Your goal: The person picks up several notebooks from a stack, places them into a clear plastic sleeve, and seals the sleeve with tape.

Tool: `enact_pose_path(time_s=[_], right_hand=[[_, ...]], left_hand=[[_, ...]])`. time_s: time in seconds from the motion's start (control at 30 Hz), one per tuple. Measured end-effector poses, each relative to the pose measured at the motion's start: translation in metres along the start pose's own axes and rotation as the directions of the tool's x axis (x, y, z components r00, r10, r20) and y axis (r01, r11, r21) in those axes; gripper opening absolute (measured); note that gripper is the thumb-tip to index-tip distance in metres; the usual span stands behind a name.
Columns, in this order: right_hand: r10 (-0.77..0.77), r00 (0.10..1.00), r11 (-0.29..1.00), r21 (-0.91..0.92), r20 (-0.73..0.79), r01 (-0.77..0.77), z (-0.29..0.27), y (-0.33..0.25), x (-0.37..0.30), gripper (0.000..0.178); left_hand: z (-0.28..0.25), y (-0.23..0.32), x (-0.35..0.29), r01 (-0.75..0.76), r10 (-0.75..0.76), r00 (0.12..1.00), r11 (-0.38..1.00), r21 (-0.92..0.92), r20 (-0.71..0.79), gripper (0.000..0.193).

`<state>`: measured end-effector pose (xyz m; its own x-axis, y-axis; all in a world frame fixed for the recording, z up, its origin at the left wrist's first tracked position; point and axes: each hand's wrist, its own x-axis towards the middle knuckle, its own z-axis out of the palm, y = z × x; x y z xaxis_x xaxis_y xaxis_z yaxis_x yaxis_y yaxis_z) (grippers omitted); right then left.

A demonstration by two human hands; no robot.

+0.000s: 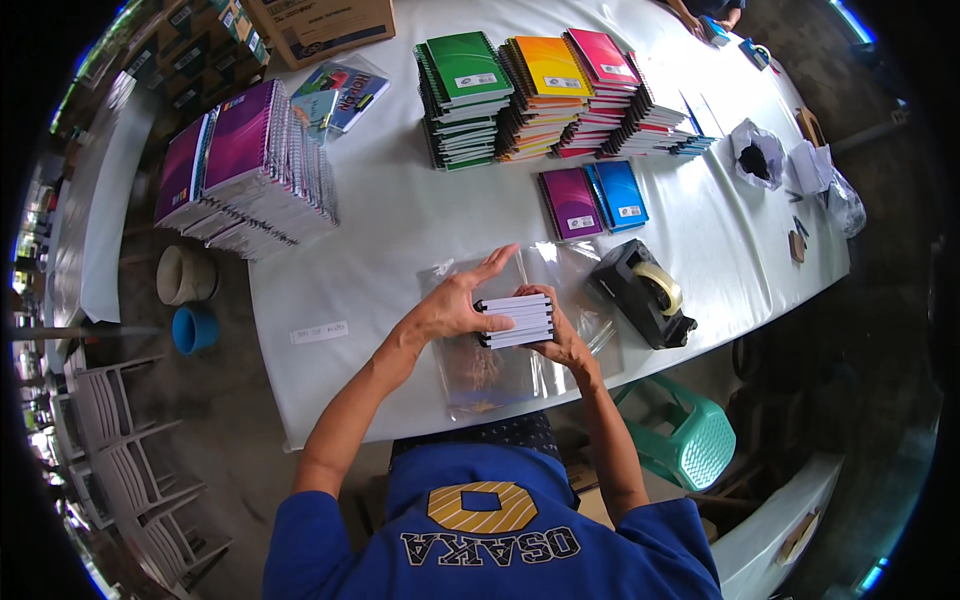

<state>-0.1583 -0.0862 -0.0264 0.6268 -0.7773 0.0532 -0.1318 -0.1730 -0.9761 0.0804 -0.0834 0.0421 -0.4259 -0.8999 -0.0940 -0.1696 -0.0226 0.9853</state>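
Observation:
Between my two hands stands a small stack of spiral notebooks (516, 322), page edges facing up, with black coil ends at both sides. My left hand (462, 300) presses the stack's left side with the thumb across the edges, its other fingers stretched away. Wrapped round the right side is my right hand (560, 330). Beneath them lies a sheet of clear plastic (470, 385) on the white-covered table. A black tape dispenser (640, 290) with a roll of tape sits just right of my right hand. Beyond are a purple notebook (572, 203) and a blue notebook (619, 194).
Tall notebook piles in green (463, 68), yellow (548, 68) and red (600, 56) stand at the back. Larger purple notebooks (238, 140) are stacked left. A cardboard box (320, 25) is far left. A green stool (690, 440) stands by the table's near edge. Another person's hand (697, 28) shows far right.

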Motion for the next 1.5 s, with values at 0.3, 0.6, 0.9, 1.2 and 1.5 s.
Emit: enact_pose_path(time_s=[0.3, 0.6, 0.9, 1.2, 1.5], right_hand=[[0.014, 1.0, 1.0, -0.023, 0.001, -0.014, -0.001, 0.001, 0.0, 0.083], [-0.013, 0.998, 1.0, 0.015, 0.053, 0.012, -0.003, 0.003, 0.005, 0.081], [0.109, 0.994, 0.979, 0.175, -0.015, -0.104, -0.01, -0.024, 0.002, 0.084], [0.652, 0.758, 0.744, 0.2, -0.014, -0.637, -0.041, -0.02, 0.004, 0.077], [0.626, 0.777, 0.776, 0.155, -0.073, -0.611, -0.03, -0.009, 0.001, 0.075]], left_hand=[[0.007, 0.004, -0.002, 0.01, -0.011, 1.0, 0.999, 0.03, 0.026, 0.105], [0.041, -0.034, -0.048, -0.051, 0.068, 0.967, 0.996, 0.074, -0.246, 0.114], [0.075, -0.031, -0.042, 0.02, 0.012, 0.835, 0.998, 0.052, -0.55, 0.074], [0.1, -0.048, -0.004, 0.317, -0.438, 0.758, 0.895, -0.314, -0.483, 0.038], [0.109, -0.055, 0.0, 0.352, -0.366, 0.678, 0.923, -0.157, -0.637, 0.041]])
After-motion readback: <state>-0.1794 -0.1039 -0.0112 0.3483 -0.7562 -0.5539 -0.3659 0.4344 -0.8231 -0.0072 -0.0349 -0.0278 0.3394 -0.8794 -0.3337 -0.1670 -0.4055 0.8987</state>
